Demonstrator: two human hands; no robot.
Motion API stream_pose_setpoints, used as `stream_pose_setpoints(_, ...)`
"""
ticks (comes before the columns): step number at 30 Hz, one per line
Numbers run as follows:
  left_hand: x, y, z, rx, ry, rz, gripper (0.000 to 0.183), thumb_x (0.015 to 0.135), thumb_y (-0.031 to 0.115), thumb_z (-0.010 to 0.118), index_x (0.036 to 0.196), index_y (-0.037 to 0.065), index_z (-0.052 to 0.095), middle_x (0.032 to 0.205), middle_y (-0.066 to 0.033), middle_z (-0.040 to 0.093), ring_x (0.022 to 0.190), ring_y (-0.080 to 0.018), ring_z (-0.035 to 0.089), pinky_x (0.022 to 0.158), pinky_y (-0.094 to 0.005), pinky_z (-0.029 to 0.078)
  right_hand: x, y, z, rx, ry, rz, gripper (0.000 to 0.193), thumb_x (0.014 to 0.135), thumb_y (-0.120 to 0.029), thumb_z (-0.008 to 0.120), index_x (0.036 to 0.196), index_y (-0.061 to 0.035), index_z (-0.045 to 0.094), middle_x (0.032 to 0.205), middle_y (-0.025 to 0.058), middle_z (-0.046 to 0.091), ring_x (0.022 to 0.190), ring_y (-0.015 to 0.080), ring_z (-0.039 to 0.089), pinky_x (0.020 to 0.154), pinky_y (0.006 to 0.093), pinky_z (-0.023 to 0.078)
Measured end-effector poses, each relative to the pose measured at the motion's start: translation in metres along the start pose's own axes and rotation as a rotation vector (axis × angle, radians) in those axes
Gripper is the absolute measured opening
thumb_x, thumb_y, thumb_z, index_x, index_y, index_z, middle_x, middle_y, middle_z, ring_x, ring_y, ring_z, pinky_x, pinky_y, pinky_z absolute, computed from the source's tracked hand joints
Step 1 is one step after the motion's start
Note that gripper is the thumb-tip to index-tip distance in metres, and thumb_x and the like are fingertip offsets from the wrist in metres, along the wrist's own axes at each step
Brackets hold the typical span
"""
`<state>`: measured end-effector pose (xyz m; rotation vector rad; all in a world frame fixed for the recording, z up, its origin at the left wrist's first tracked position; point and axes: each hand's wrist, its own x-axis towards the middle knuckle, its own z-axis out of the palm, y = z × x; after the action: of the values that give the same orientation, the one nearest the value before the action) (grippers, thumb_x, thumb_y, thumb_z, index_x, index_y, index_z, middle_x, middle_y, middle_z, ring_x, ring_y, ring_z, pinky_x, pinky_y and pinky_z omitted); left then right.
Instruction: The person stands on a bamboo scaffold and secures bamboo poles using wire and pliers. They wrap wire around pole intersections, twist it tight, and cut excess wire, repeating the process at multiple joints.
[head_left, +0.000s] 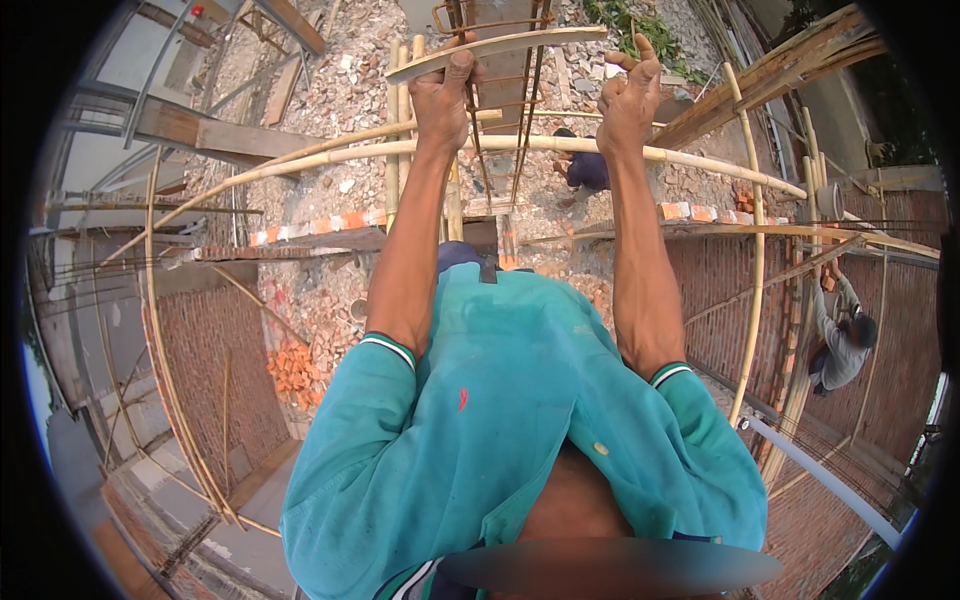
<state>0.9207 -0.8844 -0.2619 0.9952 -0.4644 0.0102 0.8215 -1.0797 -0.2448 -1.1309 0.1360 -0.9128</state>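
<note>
My left hand [440, 110] is closed around a thin, slightly curved pale strip [530, 42] that looks like split bamboo or wood. The strip lies crosswise in front of an upright cage of rusty steel bars [525, 95] tied with crossing stirrups. My right hand [628, 105] is raised beside the strip's right end, apart from it. One finger points up and the others are partly bent, with nothing visible in them. Below both hands a long bamboo pole [560, 143] runs across, passing behind my forearms.
A person in dark clothing [588, 172] is below, beyond the pole. Another person in grey [845, 350] is at the brick wall [720, 285] on the right. Bamboo uprights [748, 300] and a thick timber beam [770, 85] stand around. Orange bricks [293, 375] and rubble [345, 75] cover ground below.
</note>
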Motion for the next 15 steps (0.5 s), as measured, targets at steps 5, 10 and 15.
stream_pose_setpoints(5,0.006,-0.003,0.0,0.035,-0.018,0.032,0.036,0.095,0.031,0.078,0.118,0.003,0.075,0.08,-0.0036,0.071,0.074,-0.0099,0.064,0.067,-0.0248,0.052,-0.038,0.006,-0.022,-0.134,0.132,0.193,0.031,0.111,-0.032,0.052,0.126,-0.0072,0.062,0.082,-0.0033,0.057,0.062,0.001,0.042,0.052,0.0187,0.035)
stream_pose_setpoints(10,0.009,-0.003,-0.007,0.075,-0.039,0.024,0.043,0.098,0.029,0.074,0.124,-0.005,0.067,0.085,-0.0074,0.069,0.077,-0.0159,0.064,0.07,-0.0307,0.054,-0.076,0.014,-0.04,-0.242,0.053,0.305,0.033,0.111,-0.025,0.05,0.133,-0.0038,0.064,0.089,-0.0002,0.067,0.065,0.0021,0.044,0.055,0.0192,0.037)
stream_pose_setpoints(15,0.004,0.005,-0.017,0.505,0.032,0.005,0.049,0.1,0.045,0.069,0.11,-0.002,0.075,0.076,-0.0002,0.067,0.066,-0.0086,0.056,0.059,-0.0264,0.044,-0.086,0.014,-0.055,-0.454,0.021,0.341,0.039,0.11,-0.027,0.054,0.139,-0.0027,0.062,0.087,0.0008,0.068,0.068,0.0034,0.043,0.06,0.0224,0.038)
